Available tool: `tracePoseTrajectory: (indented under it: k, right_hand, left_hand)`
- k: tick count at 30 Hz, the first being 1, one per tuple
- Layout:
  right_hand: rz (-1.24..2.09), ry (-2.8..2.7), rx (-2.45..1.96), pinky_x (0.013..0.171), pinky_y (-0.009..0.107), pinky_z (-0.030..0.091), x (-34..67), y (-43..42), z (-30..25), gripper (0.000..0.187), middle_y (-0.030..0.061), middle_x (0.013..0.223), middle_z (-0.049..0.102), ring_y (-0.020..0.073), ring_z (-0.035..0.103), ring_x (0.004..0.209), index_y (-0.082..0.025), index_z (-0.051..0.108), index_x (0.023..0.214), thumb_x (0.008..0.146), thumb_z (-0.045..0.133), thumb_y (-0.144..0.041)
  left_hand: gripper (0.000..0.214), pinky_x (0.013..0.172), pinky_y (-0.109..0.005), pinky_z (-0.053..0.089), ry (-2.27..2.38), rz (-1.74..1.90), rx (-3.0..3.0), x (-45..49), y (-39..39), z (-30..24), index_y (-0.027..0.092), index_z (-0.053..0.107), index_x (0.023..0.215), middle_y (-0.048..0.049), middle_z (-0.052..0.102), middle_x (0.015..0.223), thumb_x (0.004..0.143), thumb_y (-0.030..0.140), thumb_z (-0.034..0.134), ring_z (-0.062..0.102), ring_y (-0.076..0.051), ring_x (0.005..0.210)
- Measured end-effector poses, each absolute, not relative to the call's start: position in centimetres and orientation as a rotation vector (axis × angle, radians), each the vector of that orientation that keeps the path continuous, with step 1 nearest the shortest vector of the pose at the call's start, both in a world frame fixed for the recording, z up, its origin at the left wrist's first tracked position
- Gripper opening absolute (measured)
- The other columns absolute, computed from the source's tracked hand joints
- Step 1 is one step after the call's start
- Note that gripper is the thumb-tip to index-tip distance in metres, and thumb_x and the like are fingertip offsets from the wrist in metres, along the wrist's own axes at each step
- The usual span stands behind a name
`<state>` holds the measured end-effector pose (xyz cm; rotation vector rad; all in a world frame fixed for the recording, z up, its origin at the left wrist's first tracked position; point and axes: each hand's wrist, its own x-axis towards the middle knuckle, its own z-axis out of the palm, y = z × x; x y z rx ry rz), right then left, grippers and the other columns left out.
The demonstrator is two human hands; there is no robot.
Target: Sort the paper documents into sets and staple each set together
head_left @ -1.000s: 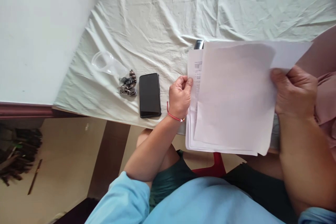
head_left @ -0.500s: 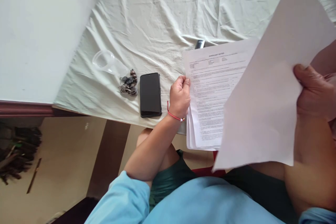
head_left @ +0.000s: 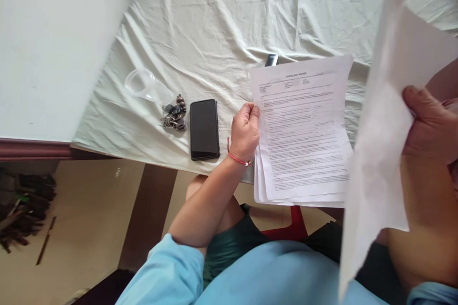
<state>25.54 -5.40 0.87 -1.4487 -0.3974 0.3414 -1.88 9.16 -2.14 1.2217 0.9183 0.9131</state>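
My left hand (head_left: 246, 129), with a red string bracelet at the wrist, is closed on the left edge of a stack of printed sheets (head_left: 304, 138). The top page is headed "OVERLEAF NOTES", and several page edges fan out at the lower left. At the right, my right hand (head_left: 431, 121) grips a white sheet of paper (head_left: 375, 128), thumb on the near side. That sheet stands bent and nearly edge-on, covering part of the stack's right side. The fingers of my right hand are mostly hidden.
On the cloth-covered table (head_left: 222, 24), a black phone (head_left: 204, 128) lies left of my left hand. Beyond it are a bunch of keys (head_left: 175, 116) and a clear plastic cup (head_left: 143, 85) on its side. A small dark object (head_left: 272, 60) shows behind the stack.
The sheet in my right hand has swung to the right and folded away from the stack, uncovering more of the printed top page. My left hand has stayed in place.
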Motion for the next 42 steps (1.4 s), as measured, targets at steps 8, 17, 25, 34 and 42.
tracePoseTrajectory:
  k: [8, 17, 25, 34, 42]
  right_hand:
    - [0.376, -0.447, -1.487, 0.072, 0.032, 0.057, 22.8, -4.6, 1.2, 0.031, -0.0031, 0.086, 0.078, 0.0123, 0.062, 0.067, -0.028, 0.084, 0.079, 0.053, 0.095, -0.038]
    - [0.386, -0.586, -1.462, 0.066, 0.026, 0.05, 22.5, -4.7, 0.5, 0.031, -0.0001, 0.08, 0.074, 0.0108, 0.059, 0.068, -0.024, 0.084, 0.084, 0.062, 0.095, -0.042]
    - [0.401, -0.6, -1.505, 0.058, 0.026, 0.046, 21.3, -4.7, 1.3, 0.034, 0.0004, 0.077, 0.071, 0.0115, 0.056, 0.064, -0.021, 0.082, 0.081, 0.063, 0.094, -0.047]
    - [0.275, -0.773, -1.562, 0.08, 0.029, 0.054, 23.1, -4.8, -1.3, 0.043, 0.0016, 0.102, 0.071, 0.0142, 0.064, 0.091, -0.026, 0.073, 0.111, 0.075, 0.088, -0.045]
    - [0.852, -0.57, -1.434, 0.073, 0.039, 0.066, 21.9, -5.2, 0.4, 0.063, 0.0069, 0.109, 0.077, 0.0234, 0.075, 0.086, -0.026, 0.074, 0.12, 0.069, 0.093, -0.055]
  left_hand:
    - [0.018, 0.075, -0.024, 0.052, 0.933, 0.868, 1.29, -1.7, 8.7, -1.2, 0.022, 0.066, 0.087, 0.0, 0.067, 0.082, 0.1, 0.035, 0.063, 0.062, -0.014, 0.079]
    - [0.023, 0.074, -0.026, 0.048, 0.885, 0.837, 1.237, -1.4, 8.5, -1.1, 0.022, 0.063, 0.083, 0.0019, 0.055, 0.072, 0.098, 0.039, 0.067, 0.054, -0.014, 0.071]
    - [0.032, 0.071, -0.027, 0.044, 0.895, 0.863, 1.263, -1.3, 8.3, -0.9, 0.021, 0.063, 0.079, 0.0022, 0.052, 0.071, 0.096, 0.047, 0.071, 0.05, -0.013, 0.068]
    - [0.027, 0.085, -0.028, 0.055, 0.798, 0.854, 1.06, -1.2, 8.4, -0.2, 0.023, 0.063, 0.085, 0.0018, 0.067, 0.085, 0.091, 0.045, 0.078, 0.069, -0.016, 0.09]
    - [0.035, 0.093, -0.036, 0.061, 0.806, 0.882, 1.02, -1.3, 8.3, 0.5, 0.027, 0.068, 0.099, -0.0005, 0.076, 0.102, 0.09, 0.06, 0.075, 0.073, -0.022, 0.11]
